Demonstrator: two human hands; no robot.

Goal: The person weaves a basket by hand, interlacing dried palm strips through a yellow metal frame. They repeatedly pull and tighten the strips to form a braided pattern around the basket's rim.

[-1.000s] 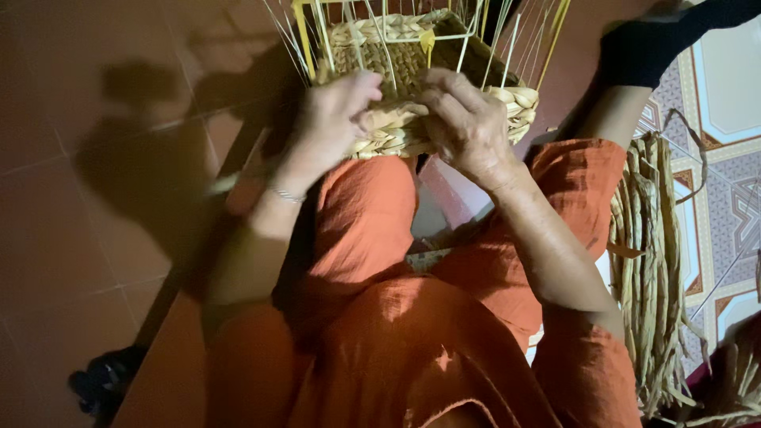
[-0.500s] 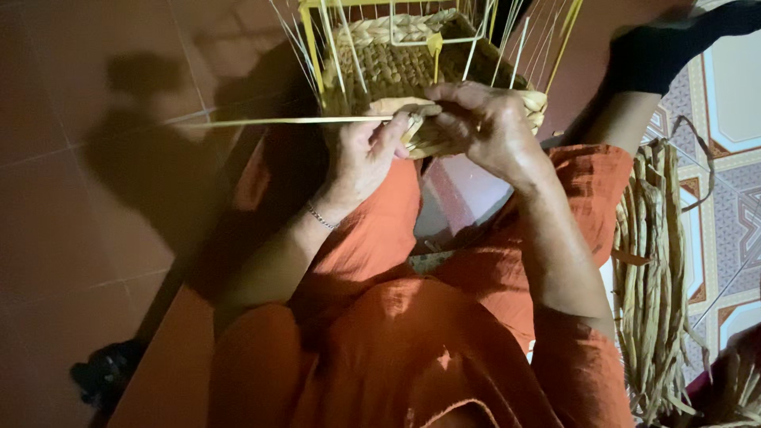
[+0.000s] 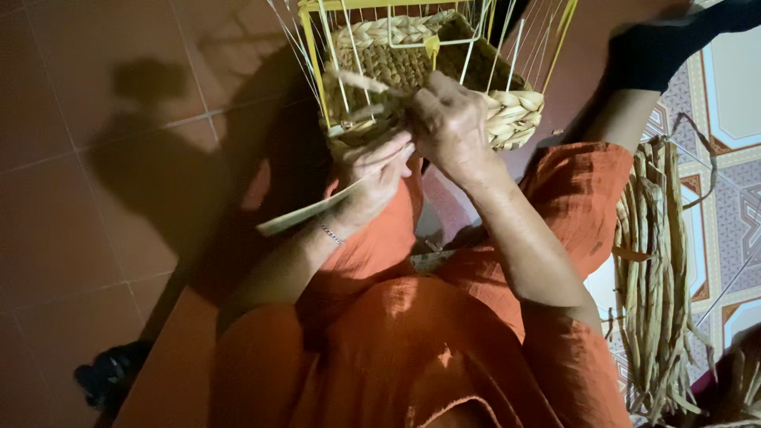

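Note:
A half-woven basket of braided straw on a yellow wire frame rests on my knees, with thin upright wires rising from it. My right hand grips a straw strand at the basket's near wall, between the wires. Just below it, my left hand pinches a flat pale strand whose loose end sticks out to the left. Both hands are close together and touch the woven rim.
A bundle of dried straw strands lies on the floor to my right, over patterned tiles. Brown floor tiles spread to the left. My orange clothing fills the lower view. A dark object sits at bottom left.
My left hand has dropped below the right hand, and the long strand that pointed straight left now slants down-left. The right hand has moved up against the basket wall.

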